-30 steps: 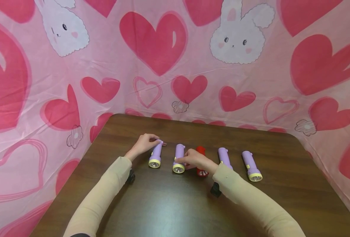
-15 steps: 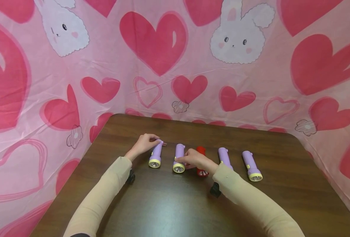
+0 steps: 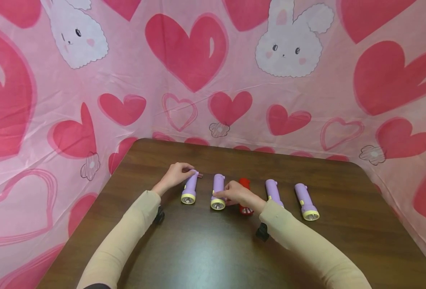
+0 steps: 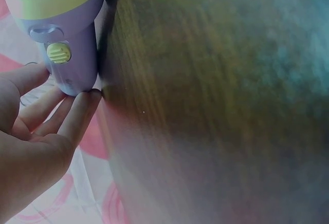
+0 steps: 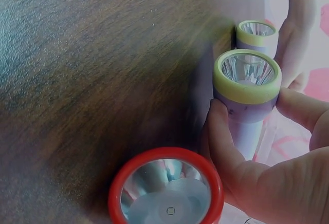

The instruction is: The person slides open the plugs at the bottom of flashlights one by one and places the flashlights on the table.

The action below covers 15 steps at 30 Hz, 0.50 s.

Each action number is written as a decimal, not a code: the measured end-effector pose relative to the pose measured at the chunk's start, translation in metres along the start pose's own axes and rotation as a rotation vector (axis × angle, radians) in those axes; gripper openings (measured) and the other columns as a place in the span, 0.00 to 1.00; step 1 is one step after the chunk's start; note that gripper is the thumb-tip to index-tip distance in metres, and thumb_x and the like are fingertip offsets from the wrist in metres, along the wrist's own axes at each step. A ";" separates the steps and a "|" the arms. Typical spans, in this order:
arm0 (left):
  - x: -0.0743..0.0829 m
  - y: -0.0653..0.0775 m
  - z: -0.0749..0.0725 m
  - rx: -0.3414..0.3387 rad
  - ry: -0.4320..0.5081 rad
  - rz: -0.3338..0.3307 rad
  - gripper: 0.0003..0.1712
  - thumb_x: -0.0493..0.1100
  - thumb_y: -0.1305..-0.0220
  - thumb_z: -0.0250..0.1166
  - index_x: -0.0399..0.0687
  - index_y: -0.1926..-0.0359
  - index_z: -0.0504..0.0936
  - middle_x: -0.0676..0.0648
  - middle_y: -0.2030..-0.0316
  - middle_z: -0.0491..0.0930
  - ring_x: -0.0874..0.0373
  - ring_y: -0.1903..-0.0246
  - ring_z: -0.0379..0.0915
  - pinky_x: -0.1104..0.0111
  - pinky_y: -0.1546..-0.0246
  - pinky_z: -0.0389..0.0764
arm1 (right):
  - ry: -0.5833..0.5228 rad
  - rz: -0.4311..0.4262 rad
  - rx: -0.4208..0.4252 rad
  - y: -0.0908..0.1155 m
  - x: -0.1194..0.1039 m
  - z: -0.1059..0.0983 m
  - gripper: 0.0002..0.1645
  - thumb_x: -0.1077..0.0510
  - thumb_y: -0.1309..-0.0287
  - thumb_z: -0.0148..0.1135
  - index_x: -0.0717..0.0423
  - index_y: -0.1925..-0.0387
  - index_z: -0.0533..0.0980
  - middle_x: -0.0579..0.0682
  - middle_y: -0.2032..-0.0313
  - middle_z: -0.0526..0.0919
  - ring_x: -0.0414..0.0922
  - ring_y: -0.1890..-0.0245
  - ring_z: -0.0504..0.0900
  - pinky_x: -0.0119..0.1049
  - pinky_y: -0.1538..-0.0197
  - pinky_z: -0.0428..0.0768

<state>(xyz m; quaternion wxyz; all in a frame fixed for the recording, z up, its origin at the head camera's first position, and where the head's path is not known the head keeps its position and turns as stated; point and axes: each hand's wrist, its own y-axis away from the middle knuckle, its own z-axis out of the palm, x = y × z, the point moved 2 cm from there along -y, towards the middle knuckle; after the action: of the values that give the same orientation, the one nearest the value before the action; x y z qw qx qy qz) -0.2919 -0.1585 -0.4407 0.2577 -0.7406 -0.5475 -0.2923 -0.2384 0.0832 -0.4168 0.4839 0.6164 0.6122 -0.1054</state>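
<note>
Five is avoided here: several flashlights lie in a row across the table. At the left end, my left hand (image 3: pixel 177 175) pinches the tail of a purple flashlight (image 3: pixel 190 186) with a yellow rim; the left wrist view shows thumb and fingertips around the narrow end of this purple body (image 4: pixel 77 75). My right hand (image 3: pixel 239 193) grips the second purple flashlight (image 3: pixel 218 184) near its lamp end. In the right wrist view, thumb and fingers sit on both sides of its yellow-rimmed head (image 5: pixel 247 93). A red flashlight (image 3: pixel 244 183) lies partly hidden under my right hand.
Two more purple flashlights, one (image 3: pixel 273 192) partly behind my right sleeve and another (image 3: pixel 304 196) at the row's right end, lie on the brown wooden table (image 3: pixel 198 249). A pink heart-printed cloth (image 3: pixel 242 112) hangs around the table's far and side edges.
The second purple flashlight has shifted very slightly toward the table's far edge. Both hands keep nearly the same place and hold.
</note>
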 end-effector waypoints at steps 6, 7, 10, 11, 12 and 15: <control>0.001 -0.001 0.000 0.000 0.007 -0.009 0.20 0.46 0.31 0.62 0.37 0.46 0.83 0.36 0.48 0.84 0.44 0.49 0.81 0.52 0.44 0.81 | -0.016 -0.022 0.002 0.002 -0.001 -0.002 0.23 0.49 0.42 0.70 0.65 0.57 0.76 0.55 0.62 0.82 0.46 0.64 0.81 0.38 0.53 0.87; 0.001 -0.001 -0.001 0.000 0.005 -0.008 0.20 0.46 0.31 0.62 0.37 0.46 0.83 0.36 0.48 0.84 0.44 0.49 0.81 0.52 0.44 0.81 | -0.019 -0.026 0.001 0.002 -0.001 -0.002 0.23 0.49 0.42 0.70 0.65 0.58 0.77 0.55 0.62 0.82 0.46 0.64 0.81 0.38 0.53 0.87; 0.001 -0.001 0.000 -0.006 0.007 -0.013 0.20 0.46 0.31 0.62 0.37 0.46 0.83 0.36 0.48 0.84 0.44 0.49 0.81 0.53 0.45 0.82 | -0.030 -0.037 -0.002 0.002 -0.001 -0.002 0.22 0.50 0.42 0.70 0.65 0.58 0.78 0.55 0.61 0.83 0.45 0.64 0.82 0.38 0.54 0.87; 0.000 -0.001 0.000 -0.007 0.006 -0.012 0.20 0.46 0.31 0.62 0.37 0.46 0.83 0.36 0.48 0.84 0.44 0.49 0.81 0.53 0.45 0.82 | -0.034 -0.040 -0.003 0.002 -0.001 -0.002 0.22 0.50 0.43 0.70 0.66 0.58 0.78 0.56 0.61 0.83 0.45 0.64 0.81 0.39 0.54 0.87; 0.000 -0.001 0.000 -0.009 0.008 -0.013 0.20 0.46 0.31 0.62 0.37 0.46 0.82 0.36 0.48 0.84 0.44 0.49 0.81 0.52 0.45 0.82 | -0.042 -0.041 -0.004 0.002 -0.001 -0.002 0.22 0.50 0.43 0.71 0.66 0.58 0.78 0.56 0.60 0.83 0.45 0.64 0.81 0.39 0.54 0.87; 0.001 -0.001 0.000 -0.009 0.011 -0.013 0.20 0.45 0.31 0.62 0.36 0.45 0.82 0.36 0.48 0.84 0.44 0.49 0.81 0.52 0.44 0.82 | -0.060 -0.046 -0.006 0.003 -0.002 -0.002 0.23 0.51 0.43 0.71 0.67 0.57 0.77 0.57 0.59 0.83 0.45 0.64 0.81 0.39 0.53 0.87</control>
<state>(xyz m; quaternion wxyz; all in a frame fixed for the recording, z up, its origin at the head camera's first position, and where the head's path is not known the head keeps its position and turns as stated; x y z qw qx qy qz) -0.2925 -0.1577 -0.4405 0.2554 -0.7366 -0.5494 -0.3006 -0.2371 0.0844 -0.4127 0.5014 0.5974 0.6115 -0.1333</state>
